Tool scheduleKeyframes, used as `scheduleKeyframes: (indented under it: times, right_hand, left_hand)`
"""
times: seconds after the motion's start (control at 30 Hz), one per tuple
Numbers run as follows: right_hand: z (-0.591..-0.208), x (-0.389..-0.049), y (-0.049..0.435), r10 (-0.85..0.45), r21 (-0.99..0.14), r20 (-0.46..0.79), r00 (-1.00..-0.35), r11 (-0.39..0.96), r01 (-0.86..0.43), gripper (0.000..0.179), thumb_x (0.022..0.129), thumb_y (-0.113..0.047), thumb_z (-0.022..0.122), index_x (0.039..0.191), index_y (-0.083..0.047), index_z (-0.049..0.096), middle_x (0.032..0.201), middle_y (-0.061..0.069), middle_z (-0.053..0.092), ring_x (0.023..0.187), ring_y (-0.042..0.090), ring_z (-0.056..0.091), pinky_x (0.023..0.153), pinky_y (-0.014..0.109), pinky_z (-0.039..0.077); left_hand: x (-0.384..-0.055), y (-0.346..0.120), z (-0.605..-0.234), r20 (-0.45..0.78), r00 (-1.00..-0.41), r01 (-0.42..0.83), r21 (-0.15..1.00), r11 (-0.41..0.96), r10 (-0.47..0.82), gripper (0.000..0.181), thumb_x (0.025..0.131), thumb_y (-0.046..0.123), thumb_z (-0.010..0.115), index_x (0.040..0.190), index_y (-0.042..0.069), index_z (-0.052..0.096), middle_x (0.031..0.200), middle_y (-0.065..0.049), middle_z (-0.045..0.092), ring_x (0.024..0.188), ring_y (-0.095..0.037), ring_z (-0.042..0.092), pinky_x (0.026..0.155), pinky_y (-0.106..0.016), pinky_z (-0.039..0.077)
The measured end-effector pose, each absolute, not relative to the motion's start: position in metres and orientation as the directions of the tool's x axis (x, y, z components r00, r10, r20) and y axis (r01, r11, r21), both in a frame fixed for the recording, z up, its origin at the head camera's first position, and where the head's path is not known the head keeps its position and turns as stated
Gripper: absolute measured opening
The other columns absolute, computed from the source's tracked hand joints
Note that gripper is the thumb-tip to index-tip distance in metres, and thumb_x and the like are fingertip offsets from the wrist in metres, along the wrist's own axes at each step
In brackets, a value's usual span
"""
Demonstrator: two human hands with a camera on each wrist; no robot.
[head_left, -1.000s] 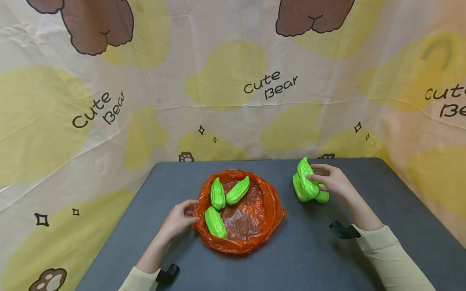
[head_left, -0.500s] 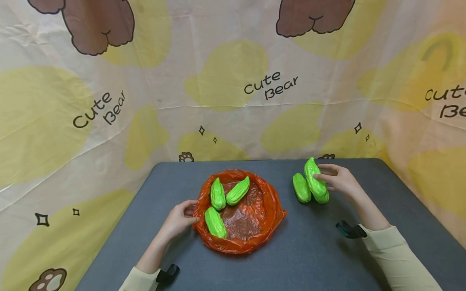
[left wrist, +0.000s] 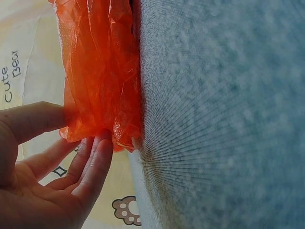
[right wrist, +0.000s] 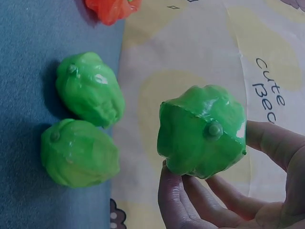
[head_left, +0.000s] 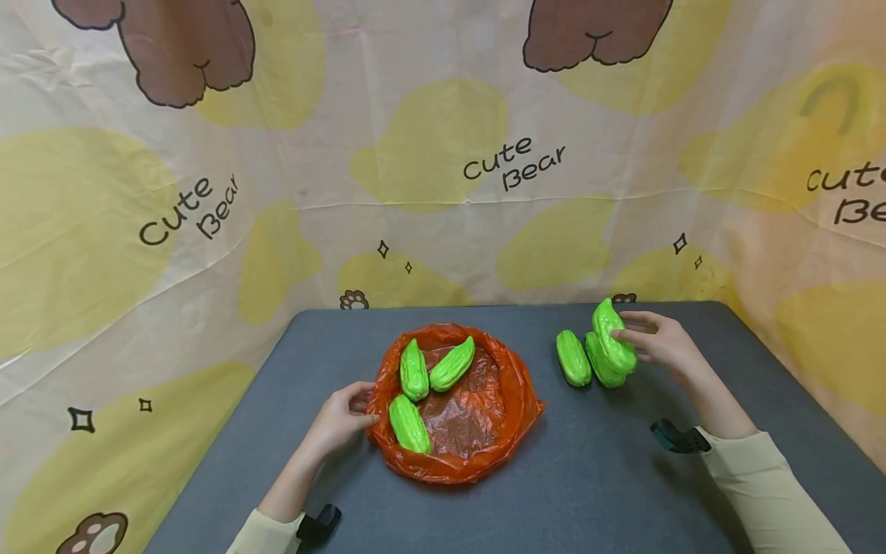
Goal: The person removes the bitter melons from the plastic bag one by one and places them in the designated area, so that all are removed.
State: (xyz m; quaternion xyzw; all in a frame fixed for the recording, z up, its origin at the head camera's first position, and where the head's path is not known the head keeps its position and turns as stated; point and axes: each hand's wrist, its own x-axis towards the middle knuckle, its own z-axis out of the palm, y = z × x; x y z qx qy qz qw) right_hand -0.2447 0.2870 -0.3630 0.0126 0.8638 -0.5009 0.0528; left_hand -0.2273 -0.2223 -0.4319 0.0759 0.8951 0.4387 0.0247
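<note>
My right hand (head_left: 661,342) grips a glossy light-green bitter melon (head_left: 609,327) between thumb and fingers, pointed end up. In the right wrist view its stub end (right wrist: 202,138) faces the camera, raised off the table. Two more bitter melons lie just left of it: one (head_left: 573,358) in full sight, the other (head_left: 602,371) partly hidden behind the held one. At the left, my left hand (head_left: 342,415) holds the side of a round, open orange plastic bag (head_left: 519,427), thumb and fingers on its crinkled wall (left wrist: 102,71). Inside lie three bitter melons (head_left: 414,369).
The dark grey table (head_left: 567,492) runs back to a cream cloth (head_left: 429,169) printed with yellow patches and bears. Black wrist straps (head_left: 320,523) sit below both hands, and the right sleeve (head_left: 761,477) crosses the table's right side.
My right hand has moved to the right with the held bitter melon, uncovering the leftmost one on the table. The left hand, the bag and the melons in it stay put.
</note>
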Motion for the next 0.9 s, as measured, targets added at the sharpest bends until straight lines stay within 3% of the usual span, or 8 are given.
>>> scheduleKeyframes:
  times: [0.9]
  right_hand:
    - [-0.371, -0.248, 0.314, 0.020, -0.838, -0.167, -0.986, 0.525, 0.153, 0.081, 0.092, -0.047, 0.055, 0.149, 0.001, 0.022, 0.147, 0.034, 0.027, 0.130, 0.051, 0.034, 0.098, 0.054, 0.041]
  left_hand:
    - [-0.226, -0.222, -0.431, 0.013, -0.988, 0.101, 0.799, 0.593, 0.151, 0.050, 0.078, 0.006, 0.074, 0.125, 0.003, 0.059, 0.106, -0.013, 0.064, 0.093, -0.025, 0.063, 0.076, -0.036, 0.052]
